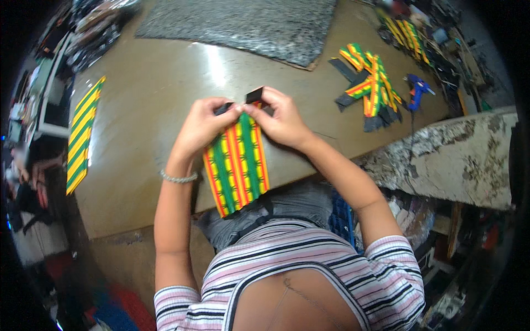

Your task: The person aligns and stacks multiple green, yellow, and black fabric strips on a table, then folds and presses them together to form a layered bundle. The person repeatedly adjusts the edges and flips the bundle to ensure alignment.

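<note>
Brown worktable (160, 99) under both hands, grey mat (248, 25) at far edge. Left hand (201, 124) and right hand (281, 121) pinch top edge of striped green-yellow-red fabric piece (237, 163), fingers closed on black strip (254, 95). Fabric hangs over near table edge. Blue glue gun (417, 88) well apart, right.

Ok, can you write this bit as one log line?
left hand: holds striped cloth | right hand: pinches black strip | table: glue gun

left hand (201, 124) pinching | right hand (281, 118) pinching | fingertips meeting, forearms raised
</note>
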